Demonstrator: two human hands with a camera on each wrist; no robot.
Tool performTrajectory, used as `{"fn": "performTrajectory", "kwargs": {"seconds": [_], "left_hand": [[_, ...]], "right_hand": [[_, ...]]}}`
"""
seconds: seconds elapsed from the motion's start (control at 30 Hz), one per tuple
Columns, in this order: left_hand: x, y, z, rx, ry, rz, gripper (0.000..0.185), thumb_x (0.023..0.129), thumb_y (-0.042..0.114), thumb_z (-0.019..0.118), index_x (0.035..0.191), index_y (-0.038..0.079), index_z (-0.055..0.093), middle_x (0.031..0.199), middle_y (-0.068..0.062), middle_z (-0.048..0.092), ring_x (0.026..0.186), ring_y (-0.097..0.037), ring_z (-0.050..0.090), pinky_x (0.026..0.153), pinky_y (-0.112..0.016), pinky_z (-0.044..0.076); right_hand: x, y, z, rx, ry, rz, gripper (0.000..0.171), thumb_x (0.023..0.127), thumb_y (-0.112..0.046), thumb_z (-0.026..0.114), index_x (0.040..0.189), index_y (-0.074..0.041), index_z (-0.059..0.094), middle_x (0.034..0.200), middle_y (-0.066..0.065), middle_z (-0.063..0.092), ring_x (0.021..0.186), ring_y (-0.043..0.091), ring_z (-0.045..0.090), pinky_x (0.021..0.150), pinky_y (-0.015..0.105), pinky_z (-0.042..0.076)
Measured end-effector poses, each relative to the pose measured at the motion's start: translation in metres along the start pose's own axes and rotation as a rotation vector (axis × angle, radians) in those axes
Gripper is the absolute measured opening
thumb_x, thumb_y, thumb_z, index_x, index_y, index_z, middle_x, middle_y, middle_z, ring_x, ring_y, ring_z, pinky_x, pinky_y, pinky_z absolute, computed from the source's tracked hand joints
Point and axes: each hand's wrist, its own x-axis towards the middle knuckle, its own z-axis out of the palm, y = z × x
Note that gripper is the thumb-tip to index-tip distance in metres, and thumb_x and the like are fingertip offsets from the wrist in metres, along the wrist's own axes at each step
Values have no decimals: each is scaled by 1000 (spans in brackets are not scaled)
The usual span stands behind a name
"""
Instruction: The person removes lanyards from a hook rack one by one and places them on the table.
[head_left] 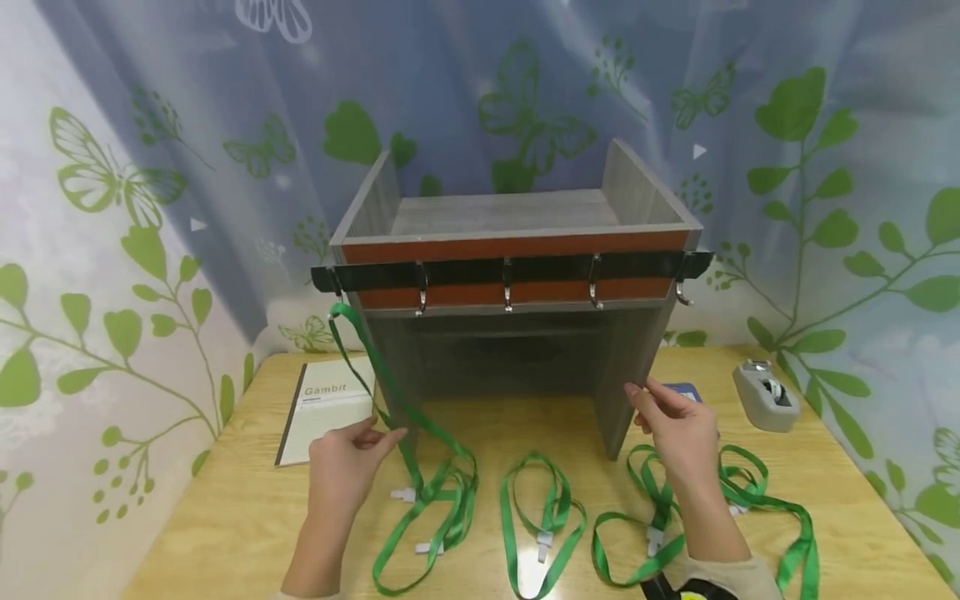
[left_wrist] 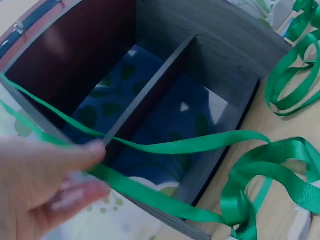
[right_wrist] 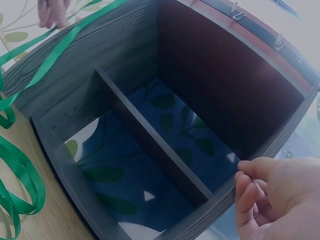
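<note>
A grey wooden shelf [head_left: 517, 217] with a black hook rail [head_left: 510, 271] stands on the table [head_left: 225, 517]. One green lanyard [head_left: 367, 350] hangs from the leftmost hook and trails down to the tabletop. My left hand [head_left: 382, 437] pinches this strap [left_wrist: 200, 145] between thumb and fingers beside the shelf's left leg. My right hand [head_left: 645, 400] touches the front edge of the shelf's right side panel with loosely curled fingers [right_wrist: 245, 175] and holds nothing. The wrist views look into the shelf's underside with its divider [right_wrist: 150, 140].
Three more green lanyards [head_left: 543, 508] [head_left: 637, 533] [head_left: 757, 492] lie looped on the table in front of the shelf. A "Gambit" booklet [head_left: 322, 408] lies at the left and a grey tape dispenser [head_left: 765, 393] at the right. A leaf-patterned curtain hangs behind.
</note>
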Motion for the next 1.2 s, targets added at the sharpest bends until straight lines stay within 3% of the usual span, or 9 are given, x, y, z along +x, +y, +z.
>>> {"fn": "performTrajectory", "kwargs": {"seconds": [0.13,0.23,0.33,0.47,0.57,0.7,0.9,1.2], "left_hand": [[6,0,4,-136,40,-16,43,81,29,85,103,-7,75,79,-14,77,63,-13,73,54,-17,57],[10,3,7,-193,126,-2,38,82,28,84,101,-4,76,75,-11,76,58,-3,69,53,-15,55],[10,8,10,-217,236,60,32,81,23,85,97,-4,77,73,-12,76,55,4,66,52,-13,54],[5,14,15,-210,389,195,26,80,17,86,90,-5,78,71,-14,75,53,-3,68,50,-10,53],[2,16,19,-193,448,258,24,78,16,87,86,-6,78,71,-15,75,53,-15,70,51,-10,53],[2,15,24,-206,416,245,26,77,17,88,83,-6,78,72,-15,75,55,-20,72,52,-10,53],[1,11,30,-250,323,196,21,79,17,87,82,-2,78,75,-13,76,58,-9,71,52,-14,55],[-1,5,40,-251,342,190,8,82,7,82,80,0,79,73,-12,76,55,-13,69,50,-11,53]], "right_hand": [[0,1,0,-29,-3,-6,51,90,-36,75,128,-4,67,78,-12,72,66,4,62,60,17,53],[1,1,0,-28,0,-21,51,90,-36,75,128,-3,67,78,-11,72,66,4,61,59,17,52],[0,1,1,-32,12,-21,50,90,-36,75,127,-4,68,77,-10,72,66,4,62,59,17,52],[0,1,0,-40,21,-25,49,90,-36,75,126,-4,69,77,-10,72,65,4,62,60,17,53],[0,2,1,-50,14,-28,49,90,-37,75,127,-5,68,77,-10,72,66,5,62,59,17,52],[-1,2,0,-59,9,-18,51,90,-39,75,128,-6,68,78,-9,72,67,5,62,60,18,53],[-1,1,1,-46,16,-11,50,89,-38,75,128,-6,68,80,-8,73,67,5,63,61,17,54],[-1,1,1,-25,11,-16,50,89,-36,76,128,-6,68,79,-8,72,66,5,63,62,18,55]]}}
